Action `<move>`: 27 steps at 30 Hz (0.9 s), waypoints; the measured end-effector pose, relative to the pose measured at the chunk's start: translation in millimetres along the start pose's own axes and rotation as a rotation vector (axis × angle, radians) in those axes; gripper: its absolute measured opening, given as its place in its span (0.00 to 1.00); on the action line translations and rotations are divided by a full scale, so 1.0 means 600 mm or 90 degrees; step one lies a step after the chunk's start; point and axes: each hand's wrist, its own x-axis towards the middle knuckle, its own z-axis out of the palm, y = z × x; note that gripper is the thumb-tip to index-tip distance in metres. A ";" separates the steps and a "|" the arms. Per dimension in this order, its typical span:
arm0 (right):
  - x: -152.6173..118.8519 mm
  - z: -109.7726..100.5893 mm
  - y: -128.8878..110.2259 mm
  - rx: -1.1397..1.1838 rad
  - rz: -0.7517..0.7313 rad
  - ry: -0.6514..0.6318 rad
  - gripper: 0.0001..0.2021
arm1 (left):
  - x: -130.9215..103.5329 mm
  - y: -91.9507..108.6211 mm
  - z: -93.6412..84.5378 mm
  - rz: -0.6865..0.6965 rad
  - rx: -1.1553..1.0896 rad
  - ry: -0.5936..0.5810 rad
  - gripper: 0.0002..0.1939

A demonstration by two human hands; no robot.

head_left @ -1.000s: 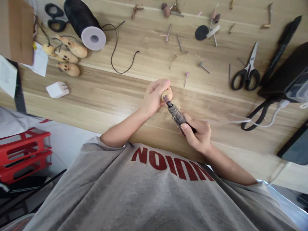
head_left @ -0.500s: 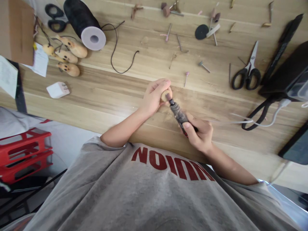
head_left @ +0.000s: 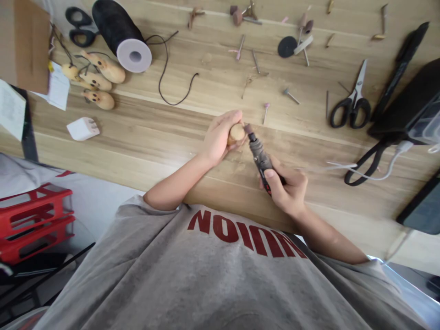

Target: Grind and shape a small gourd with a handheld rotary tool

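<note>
In the head view, my left hand (head_left: 217, 137) is closed around a small rounded wooden piece (head_left: 236, 133) with its pale end facing up. My right hand (head_left: 287, 185) grips a rotary tool (head_left: 261, 160), fingers wrapped round its dark body. A brownish sanding drum (head_left: 248, 129) at the tool's tip sits just right of the wooden piece, seemingly apart from it. The far side of the piece is hidden by my left fingers. Just beyond my hands lies a pink grinding bit (head_left: 266, 109).
Several loose bits and a black disc (head_left: 287, 46) lie across the far table (head_left: 144, 137). Scissors (head_left: 354, 103), a black case (head_left: 409, 105) and a phone (head_left: 422, 206) are right. At left are a black thread spool (head_left: 120, 36), carved wooden mice (head_left: 99, 98) and a white charger (head_left: 83, 129).
My right hand has drawn the rotary tool slightly right and up, so its drum has come off the wooden piece's end. My left hand has hardly moved.
</note>
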 end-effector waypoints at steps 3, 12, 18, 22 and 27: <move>0.000 0.003 0.004 0.074 0.042 0.042 0.16 | 0.000 0.013 0.003 -0.076 -0.043 -0.017 0.28; 0.002 0.003 0.001 0.101 0.072 0.035 0.16 | 0.002 0.015 -0.003 -0.152 0.031 -0.040 0.27; 0.003 0.000 -0.001 0.072 0.058 0.016 0.16 | -0.006 0.002 -0.011 -0.070 0.039 -0.067 0.28; -0.001 -0.001 0.003 0.039 0.045 0.002 0.18 | -0.011 -0.004 -0.014 0.004 0.078 -0.041 0.29; 0.001 -0.002 0.001 0.017 0.019 -0.017 0.18 | -0.019 0.000 -0.007 0.046 0.121 -0.023 0.31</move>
